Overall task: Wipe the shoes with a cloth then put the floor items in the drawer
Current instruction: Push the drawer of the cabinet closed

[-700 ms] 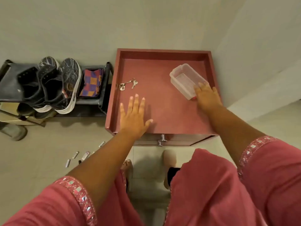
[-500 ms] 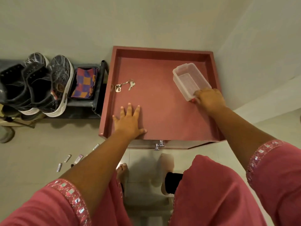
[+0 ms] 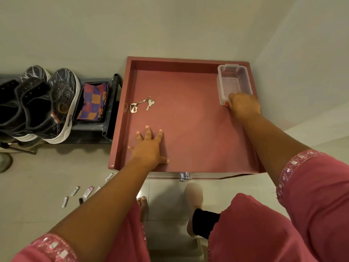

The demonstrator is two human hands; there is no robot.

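Observation:
A pair of black sneakers (image 3: 49, 104) stands on a dark rack (image 3: 111, 103) at the left, with a folded checked cloth (image 3: 93, 101) beside them. Several small items (image 3: 75, 191) lie on the floor in front of the rack. My left hand (image 3: 149, 148) rests flat, fingers spread, on the rimmed top of the pink cabinet (image 3: 188, 129). My right hand (image 3: 243, 106) grips the near end of a clear plastic container (image 3: 233, 82), which sits in the top's far right corner. A metal drawer handle (image 3: 184, 175) shows under the front edge.
A bunch of keys (image 3: 141, 105) lies on the cabinet top near its left rim. Walls close in behind and to the right of the cabinet. My feet (image 3: 194, 205) stand on the tiled floor just before the drawer front.
My right hand has pushed the clear container away and to the right, into the far right corner, and squared it to the rim. My left hand stays flat on the top.

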